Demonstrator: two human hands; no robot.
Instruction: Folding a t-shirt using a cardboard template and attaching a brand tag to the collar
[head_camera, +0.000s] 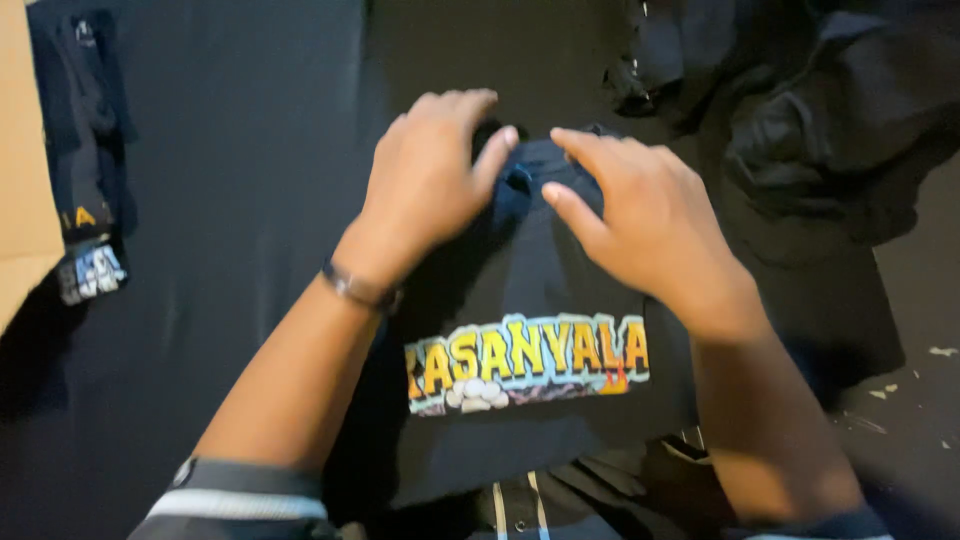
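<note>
I see a folded black T-shirt (530, 400) lying flat in the middle of a dark cloth-covered work surface (230, 200), its printed front facing up: a band of chunky yellow and orange cartoon lettering edged in pale blue, with small white cloud shapes beneath it. The fabric looks like soft matte cotton, smooth over the print and bunched into a small ridge at the far edge.

My left hand (425, 180) rests palm down on that far edge, fingers curled and thumb pressing into the bunched cloth; I cannot tell whether it pinches a fold or only presses. A thin metal bracelet (358, 288) circles that wrist. My right hand (640, 215) lies just beside it, fingers spread and unclenched, fingertips touching the same ridge. The two hands are close together, nearly meeting over the shirt's top edge.

To the far right a loose heap of dark garments (820, 130) sits crumpled, well apart from the hands. At the left edge lies another folded dark shirt (85, 230) with a bit of similar print showing, next to a tan cardboard piece (25, 170). Small pale scraps (940, 352) dot the surface at the right. My striped cuffs (240, 500) show at the bottom.
</note>
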